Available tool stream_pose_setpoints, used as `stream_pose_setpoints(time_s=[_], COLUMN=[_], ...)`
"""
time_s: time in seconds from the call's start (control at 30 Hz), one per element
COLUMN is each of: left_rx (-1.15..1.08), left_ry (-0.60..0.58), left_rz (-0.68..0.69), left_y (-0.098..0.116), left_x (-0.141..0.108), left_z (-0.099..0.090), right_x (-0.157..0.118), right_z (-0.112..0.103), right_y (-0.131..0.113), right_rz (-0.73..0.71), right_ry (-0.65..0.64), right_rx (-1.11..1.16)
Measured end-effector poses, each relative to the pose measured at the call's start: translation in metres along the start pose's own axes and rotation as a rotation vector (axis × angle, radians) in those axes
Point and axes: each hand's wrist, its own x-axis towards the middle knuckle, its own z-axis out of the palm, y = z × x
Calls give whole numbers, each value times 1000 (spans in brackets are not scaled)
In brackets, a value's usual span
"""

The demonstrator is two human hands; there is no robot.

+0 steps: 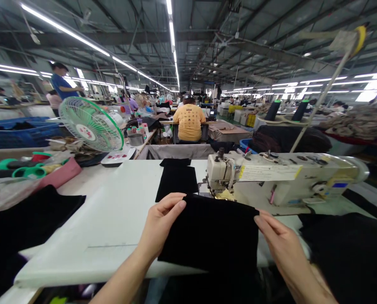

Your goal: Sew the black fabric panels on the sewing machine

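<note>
A black fabric piece (210, 236) is stretched between my two hands in front of the sewing machine (222, 173). My left hand (161, 221) pinches its upper left corner between thumb and fingers. At the upper right corner, my right hand (275, 230) pinches the same piece. The fabric's lower edge hangs at the front edge of the table. Just beyond my left hand, another black fabric piece (177, 181) lies flat, left of the needle area. The fabric partly hides the machine's bed.
A white sewing table (112, 219) spreads to the left. Black cloth lies at the far left (33, 215) and the right (346, 249). A fan (89, 126) stands at the back left, with thread spools (28, 171) nearby. A person in a yellow shirt (189, 120) sits ahead.
</note>
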Motion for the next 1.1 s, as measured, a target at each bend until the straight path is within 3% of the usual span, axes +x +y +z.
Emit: stream_pose_setpoints(time_s=[0.17,0.27,0.4,0.6,0.93,1.1], left_rx=[-176,-289,-346,-287,-269,-347], left_ry=[103,138,118,162,197,243], left_rz=[-56,-134,-203,-178,-135,-189], left_y=[0,4,11,10,5,9], left_x=[-4,-4,-5,-4,0,4], left_z=[9,15,16,14,18,18], right_x=[-4,-6,-7,-5,-6,-10], right_z=[4,4,1,-3,-4,-2], right_y=[-14,-25,-29,-24,-28,-37], right_rz=[168,230,207,106,79,12], right_ry=[51,94,101,121,68,-15], right_rx=[362,449,423,260,232,246])
